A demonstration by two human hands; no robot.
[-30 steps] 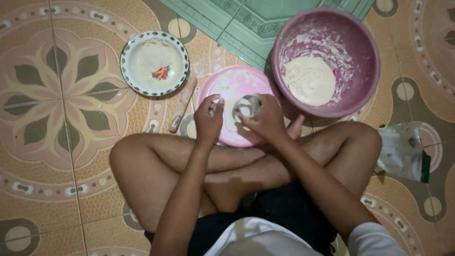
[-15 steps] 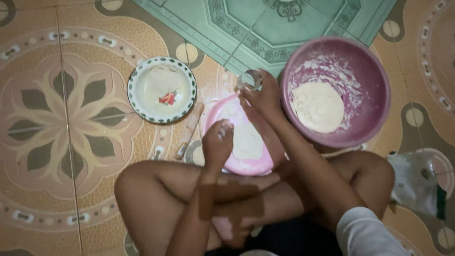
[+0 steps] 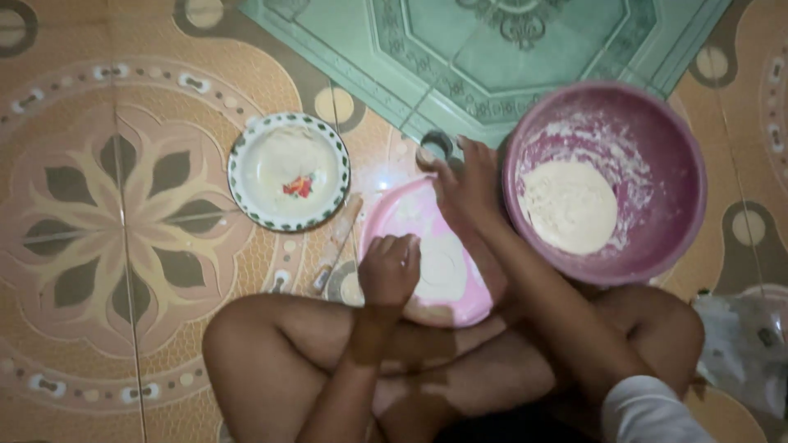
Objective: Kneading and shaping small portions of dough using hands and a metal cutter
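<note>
I sit cross-legged on the floor with a pink plate (image 3: pixel 392 215) in front of my knees. A flat sheet of pale dough (image 3: pixel 443 271) lies on it. My left hand (image 3: pixel 389 267) rests at the plate's left edge with its fingers curled, knuckles touching the dough. My right hand (image 3: pixel 469 187) reaches past the plate's far edge, fingertips on a small round metal cutter (image 3: pixel 436 148) that stands on the floor tiles.
A purple bowl (image 3: pixel 688 168) dusted with flour holds a lump of dough (image 3: pixel 568 205) at the right. A white plate with a green rim (image 3: pixel 287 172), with a red bit on it, lies at the left. A thin stick (image 3: pixel 336 244) lies beside the pink plate. A plastic bag (image 3: pixel 749 344) lies at the far right.
My right hand carried the metal cutter from above the pink plate to the floor beyond its far edge. My left hand dropped onto the dough at the plate's left side.
</note>
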